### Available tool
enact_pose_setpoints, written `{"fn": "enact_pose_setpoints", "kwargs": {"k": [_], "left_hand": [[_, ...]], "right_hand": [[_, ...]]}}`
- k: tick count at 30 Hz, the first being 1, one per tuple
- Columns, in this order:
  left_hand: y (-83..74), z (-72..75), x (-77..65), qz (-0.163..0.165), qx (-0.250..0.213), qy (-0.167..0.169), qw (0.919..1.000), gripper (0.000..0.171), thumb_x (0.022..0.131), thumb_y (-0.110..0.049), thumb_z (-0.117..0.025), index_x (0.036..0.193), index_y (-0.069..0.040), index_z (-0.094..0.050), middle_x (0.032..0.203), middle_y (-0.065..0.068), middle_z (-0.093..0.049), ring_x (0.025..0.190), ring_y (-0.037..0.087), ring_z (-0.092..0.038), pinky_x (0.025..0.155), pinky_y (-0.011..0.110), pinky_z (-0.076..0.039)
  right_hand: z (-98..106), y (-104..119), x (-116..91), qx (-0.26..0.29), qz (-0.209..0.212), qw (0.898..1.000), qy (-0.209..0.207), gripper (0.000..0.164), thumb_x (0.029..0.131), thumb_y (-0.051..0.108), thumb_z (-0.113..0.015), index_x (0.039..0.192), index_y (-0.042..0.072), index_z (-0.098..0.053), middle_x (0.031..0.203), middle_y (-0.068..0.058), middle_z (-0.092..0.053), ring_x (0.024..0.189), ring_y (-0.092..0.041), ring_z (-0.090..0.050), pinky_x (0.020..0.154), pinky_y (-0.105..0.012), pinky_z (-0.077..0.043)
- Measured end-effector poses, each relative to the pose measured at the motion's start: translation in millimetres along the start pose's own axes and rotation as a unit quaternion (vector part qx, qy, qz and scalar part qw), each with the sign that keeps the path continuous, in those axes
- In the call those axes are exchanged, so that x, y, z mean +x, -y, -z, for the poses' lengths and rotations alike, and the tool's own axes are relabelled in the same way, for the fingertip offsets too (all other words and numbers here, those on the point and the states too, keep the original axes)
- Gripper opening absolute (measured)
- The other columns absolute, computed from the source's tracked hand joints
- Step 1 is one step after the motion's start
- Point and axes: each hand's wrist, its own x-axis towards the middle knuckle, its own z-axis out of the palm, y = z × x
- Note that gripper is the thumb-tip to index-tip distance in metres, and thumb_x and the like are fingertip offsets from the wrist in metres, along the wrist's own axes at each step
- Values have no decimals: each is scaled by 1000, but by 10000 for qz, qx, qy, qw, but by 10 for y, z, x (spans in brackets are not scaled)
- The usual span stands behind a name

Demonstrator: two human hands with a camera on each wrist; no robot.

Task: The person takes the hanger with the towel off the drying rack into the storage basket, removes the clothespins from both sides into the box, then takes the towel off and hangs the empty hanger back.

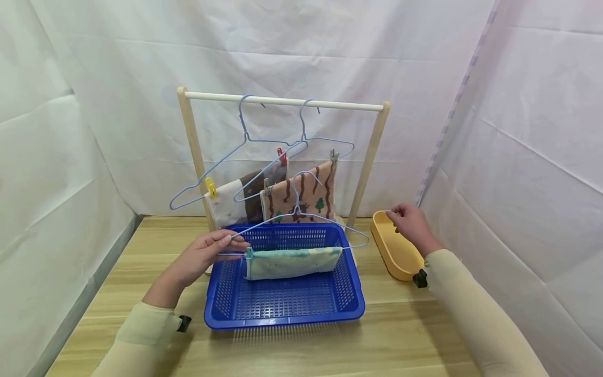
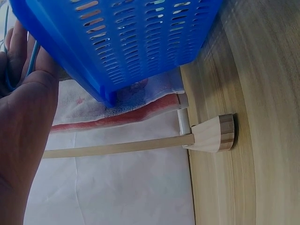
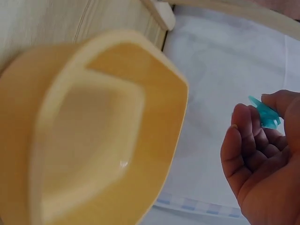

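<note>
In the head view my left hand (image 1: pixel 207 255) grips the left end of a light-blue wire hanger (image 1: pixel 297 210). Over its lower bar hangs a folded pale green towel (image 1: pixel 294 263), with a teal clothespin (image 1: pixel 249 253) at the towel's left corner. The towel hangs over a blue plastic basket (image 1: pixel 282 321). At the right, my right hand (image 1: pixel 412 225) is above the yellow tray (image 1: pixel 381 238). The right wrist view shows a teal clothespin (image 3: pixel 268 115) pinched between that hand's thumb and fingers; inside the tray (image 3: pixel 93 117) only bare walls and floor show.
Behind the basket stands a wooden rack with a white rod (image 1: pixel 282 100). Two blue hangers hang from it, carrying a white-and-brown towel (image 1: pixel 235 201) and a brown patterned towel (image 1: pixel 301 193), held by clothespins. White cloth walls (image 1: pixel 532 146) surround the wooden table (image 1: pixel 400 335).
</note>
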Motion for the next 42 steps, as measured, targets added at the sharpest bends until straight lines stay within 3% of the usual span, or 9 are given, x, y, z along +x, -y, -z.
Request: {"fn": "enact_pose_setpoints", "kwargs": {"k": [6, 13, 21, 28, 38, 42], "left_hand": [[-5, 4, -10, -2, 15, -23, 10000, 41, 123, -24, -40, 140, 4, -65, 142, 26, -70, 127, 24, -74, 104, 40, -63], [-13, -8, -14, -27, -30, -13, 10000, 41, 123, -23, -40, 139, 5, -65, 141, 25, -71, 127, 24, -74, 104, 40, -63], [-19, -13, -3, 25, -26, -38, 10000, 41, 123, -24, -41, 139, 5, -66, 140, 24, -72, 126, 24, -75, 104, 43, -63], [-17, -7, -18, 96, 25, -80, 9999, 42, 123, -26, -41, 139, 3, -66, 140, 23, -73, 126, 26, -75, 104, 43, -63], [-18, -13, 3, 51, 32, -53, 10000, 41, 123, -26, -41, 138, 3, -67, 140, 23, -72, 128, 30, -74, 105, 43, -62], [-10, -9, 3, 32, 27, -56, 10000, 41, 123, -26, -41, 138, 2, -67, 139, 22, -73, 128, 33, -73, 105, 43, -63]], "right_hand": [[31, -30, 156, -900, 184, 9952, 341, 31, 114, 27, -64, 113, -3, -73, 93, -19, -72, 74, -26, -69, 64, -38, -57], [-5, -139, 347, -2048, 644, 9730, 845, 23, 109, 22, -65, 109, 1, -73, 96, -14, -75, 81, -29, -66, 76, -51, -58], [-61, -287, 454, -2471, 1060, 9568, 1105, 21, 105, 16, -63, 112, -2, -72, 102, -19, -76, 89, -37, -70, 84, -61, -59], [-107, -334, 525, -2580, 1149, 9504, 1300, 25, 103, 8, -62, 121, -6, -72, 114, -26, -76, 102, -45, -72, 90, -65, -59], [-228, -460, 619, -2636, 998, 9491, 1408, 15, 99, 4, -65, 109, -4, -72, 104, -20, -75, 93, -38, -70, 88, -60, -59], [-304, -575, 692, -2771, 1019, 9442, 1460, 8, 96, 3, -68, 100, 0, -74, 93, -13, -74, 82, -31, -67, 79, -52, -59]]}}
